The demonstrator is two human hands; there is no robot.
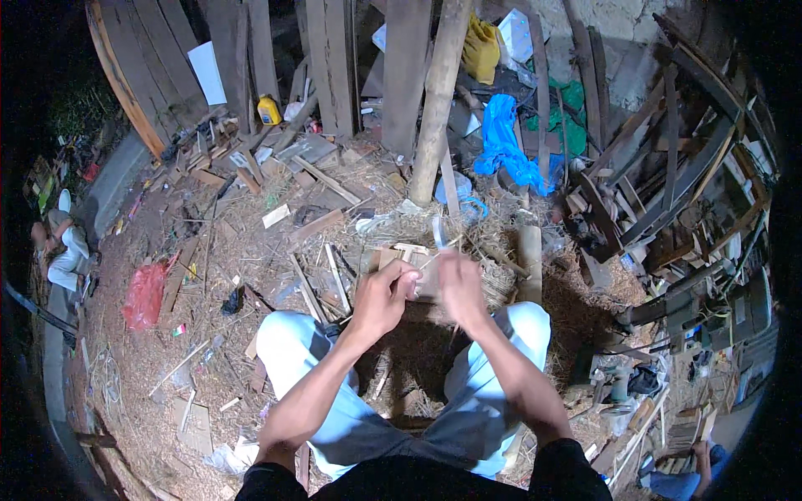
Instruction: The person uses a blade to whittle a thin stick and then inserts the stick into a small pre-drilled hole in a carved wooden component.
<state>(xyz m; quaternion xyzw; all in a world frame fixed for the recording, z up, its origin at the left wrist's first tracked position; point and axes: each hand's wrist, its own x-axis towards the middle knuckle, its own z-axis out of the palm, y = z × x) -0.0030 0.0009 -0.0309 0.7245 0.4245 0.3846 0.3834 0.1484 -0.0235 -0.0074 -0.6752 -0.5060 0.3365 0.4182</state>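
My left hand [383, 294] is closed in a pinch above my knees. A thin pale strip [428, 261] runs from its fingertips toward the other hand. My right hand [461, 288], smeared by motion, is wrapped round something with a pale, flat, blade-like end [439, 232] that points up and away from me. Its handle is hidden in the fingers, and I cannot make out its exact kind. Just beyond and below both hands lie short light wood pieces [407, 250]. A bundle of thin sticks or straw [499, 282] lies beside my right hand.
A wooden post [440, 104] stands ahead. Blue plastic [506, 146] and a yellow bag [479, 50] lie near it. A red plastic bag [145, 295] rests at left among wood scraps. Stacked timber [681, 179] rises at right. One person [68, 250] sits far left; another [689, 478] is lower right.
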